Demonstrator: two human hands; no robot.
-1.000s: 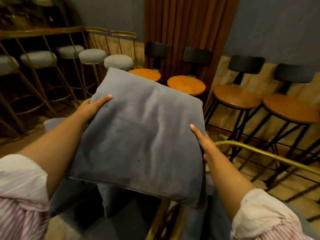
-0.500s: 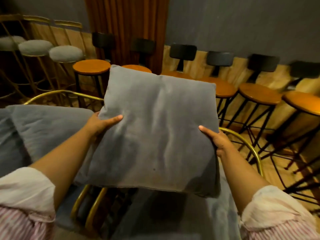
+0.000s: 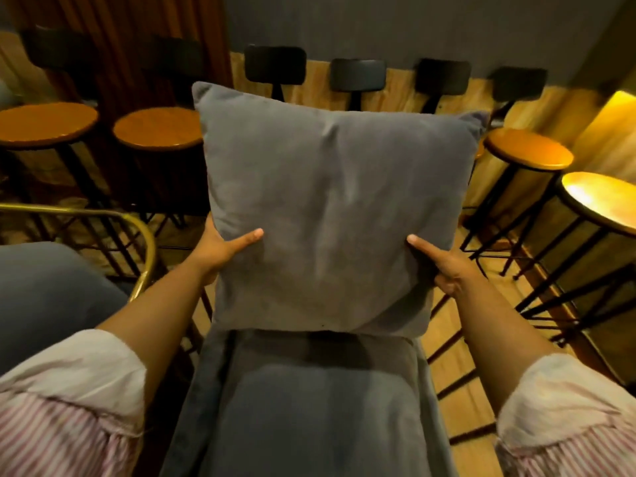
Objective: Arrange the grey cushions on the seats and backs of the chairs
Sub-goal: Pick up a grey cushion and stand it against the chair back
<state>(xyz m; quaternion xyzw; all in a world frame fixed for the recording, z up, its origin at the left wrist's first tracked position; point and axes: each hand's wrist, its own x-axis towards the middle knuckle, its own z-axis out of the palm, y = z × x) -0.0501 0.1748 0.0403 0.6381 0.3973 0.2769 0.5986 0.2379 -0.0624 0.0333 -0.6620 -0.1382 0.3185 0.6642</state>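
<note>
A square grey cushion [image 3: 330, 215] stands nearly upright in the middle of the view. My left hand [image 3: 223, 247] grips its lower left edge and my right hand [image 3: 444, 266] grips its lower right edge, thumbs on the front face. Its bottom edge meets the rear of a grey seat cushion [image 3: 316, 407] lying on the chair right below me. That chair's frame and back are hidden behind the cushions. At the left, another grey cushion [image 3: 48, 301] rests on a neighbouring chair with a curved gold frame [image 3: 144, 249].
A row of bar stools with round wooden seats [image 3: 528, 149] and dark backrests [image 3: 275, 65] lines the far wall. Black stool legs [image 3: 564, 280] crowd the wooden floor at the right. A brown curtain [image 3: 120, 46] hangs at the back left.
My view has swung right and down. The cushion has tipped from a slant to nearly upright and come down onto the rear of the seat cushion, both hands still on it.
</note>
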